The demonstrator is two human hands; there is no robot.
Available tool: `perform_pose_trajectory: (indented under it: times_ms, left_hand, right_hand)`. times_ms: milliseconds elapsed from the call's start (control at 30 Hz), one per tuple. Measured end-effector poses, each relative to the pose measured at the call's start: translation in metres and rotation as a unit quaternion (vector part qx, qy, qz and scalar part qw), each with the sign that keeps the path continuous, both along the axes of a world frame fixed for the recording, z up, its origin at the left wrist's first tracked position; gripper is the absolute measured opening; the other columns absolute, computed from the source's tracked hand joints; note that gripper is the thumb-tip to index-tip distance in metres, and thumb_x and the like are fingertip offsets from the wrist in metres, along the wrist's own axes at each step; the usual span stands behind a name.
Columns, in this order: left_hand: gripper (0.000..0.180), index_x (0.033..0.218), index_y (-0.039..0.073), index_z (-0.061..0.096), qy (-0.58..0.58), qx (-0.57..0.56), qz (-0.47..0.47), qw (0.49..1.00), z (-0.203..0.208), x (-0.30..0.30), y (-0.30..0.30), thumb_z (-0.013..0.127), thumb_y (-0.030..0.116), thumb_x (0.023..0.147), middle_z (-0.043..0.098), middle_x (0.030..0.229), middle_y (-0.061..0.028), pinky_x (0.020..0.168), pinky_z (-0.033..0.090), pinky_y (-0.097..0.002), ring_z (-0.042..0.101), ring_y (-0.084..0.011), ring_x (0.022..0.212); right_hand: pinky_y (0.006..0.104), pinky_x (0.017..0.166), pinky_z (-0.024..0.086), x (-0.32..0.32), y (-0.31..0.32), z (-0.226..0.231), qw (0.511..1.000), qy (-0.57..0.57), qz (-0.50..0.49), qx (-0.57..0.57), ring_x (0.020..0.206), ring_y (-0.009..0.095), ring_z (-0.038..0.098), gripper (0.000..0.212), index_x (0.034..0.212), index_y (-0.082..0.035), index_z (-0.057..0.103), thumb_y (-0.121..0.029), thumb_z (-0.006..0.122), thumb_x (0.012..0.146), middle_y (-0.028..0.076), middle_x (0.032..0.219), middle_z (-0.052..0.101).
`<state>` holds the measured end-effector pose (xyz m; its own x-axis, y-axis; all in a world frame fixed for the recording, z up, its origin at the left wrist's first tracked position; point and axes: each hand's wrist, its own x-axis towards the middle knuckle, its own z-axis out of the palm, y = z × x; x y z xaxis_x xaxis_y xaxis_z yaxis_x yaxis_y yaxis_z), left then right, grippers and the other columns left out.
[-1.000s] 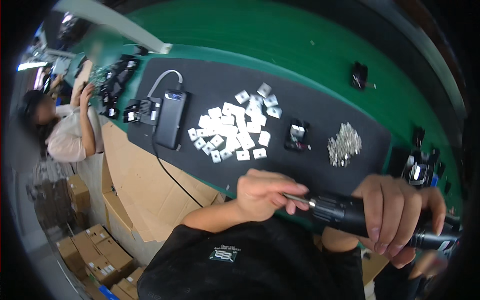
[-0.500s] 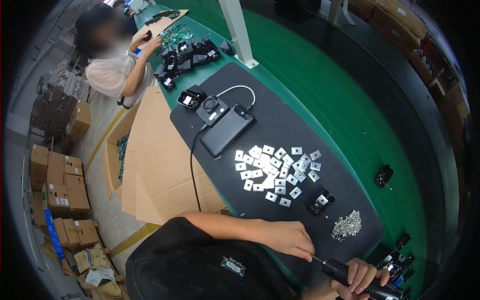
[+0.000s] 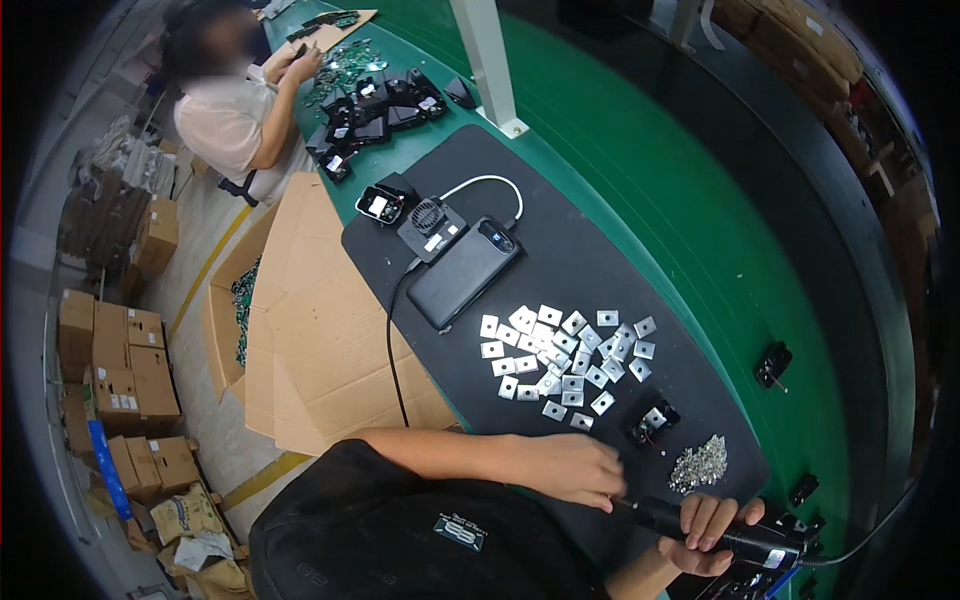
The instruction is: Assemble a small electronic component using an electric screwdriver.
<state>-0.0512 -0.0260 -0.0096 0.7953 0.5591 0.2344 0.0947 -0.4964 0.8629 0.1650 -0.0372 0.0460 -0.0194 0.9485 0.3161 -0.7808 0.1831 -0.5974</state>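
My right hand [image 3: 705, 525] grips the black electric screwdriver [image 3: 720, 535], left hand [image 3: 575, 468] pinching at its tip; square metal plates [image 3: 565, 355] and screw pile [image 3: 700, 465] lie mostly unused.

This is a factory work line. A long green belt [image 3: 700, 200] holds many small metal parts [image 3: 565, 355], and brown cardboard boxes [image 3: 120, 370] are piled nearby.
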Motion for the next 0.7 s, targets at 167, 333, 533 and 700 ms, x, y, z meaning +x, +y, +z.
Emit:
perform_pose_trajectory:
  times_ms: [167, 333, 533, 700]
  left_hand:
    - [0.084, 0.134, 0.007, 0.047, 0.026, 0.077, 0.116, 0.99, 0.02, -0.028, 0.041, 0.08, 0.037, 0.063, 0.046, 0.128, -0.0157, 0.089, 0.043, -0.0426, 0.051, -0.0326, 0.11]
    - [0.104, 0.144, 0.006, 0.033, 0.202, 0.089, 0.135, 0.966, 0.024, -0.024, 0.063, 0.085, 0.032, 0.058, 0.032, 0.148, -0.0162, 0.103, 0.032, -0.0438, 0.04, -0.0351, 0.127]
    - [0.097, 0.142, 0.005, 0.037, 0.197, 0.111, 0.167, 0.96, 0.002, 0.003, 0.065, 0.084, 0.026, 0.06, 0.041, 0.142, -0.0131, 0.096, 0.035, -0.0416, 0.044, -0.0304, 0.123]
    - [0.076, 0.128, 0.009, 0.053, 0.127, 0.102, 0.178, 0.97, -0.007, 0.006, 0.065, 0.083, 0.027, 0.06, 0.055, 0.114, -0.009, 0.087, 0.04, -0.0397, 0.053, -0.0292, 0.101]
  right_hand:
    - [0.0214, 0.06, 0.039, -0.012, 0.018, 0.007, 0.998, -0.005, -0.069, 0.012, 0.057, 0.007, 0.048, 0.044, 0.114, -0.013, 0.041, -0.019, 0.071, 0.083, -0.002, 0.068, 0.049]
    - [0.0276, 0.067, 0.04, -0.007, 0.028, 0.012, 0.988, -0.036, -0.135, 0.069, 0.067, 0.011, 0.052, 0.039, 0.115, -0.016, 0.042, -0.016, 0.067, 0.086, -0.001, 0.076, 0.053]
    - [0.0268, 0.069, 0.04, -0.014, 0.029, 0.013, 0.977, -0.105, -0.174, 0.06, 0.064, 0.009, 0.05, 0.036, 0.114, -0.018, 0.046, -0.014, 0.065, 0.083, -0.003, 0.072, 0.05]
    - [0.0286, 0.069, 0.039, -0.027, 0.035, -0.003, 0.967, -0.154, -0.195, 0.049, 0.065, 0.01, 0.049, 0.038, 0.113, -0.017, 0.041, -0.016, 0.065, 0.084, -0.002, 0.073, 0.049]
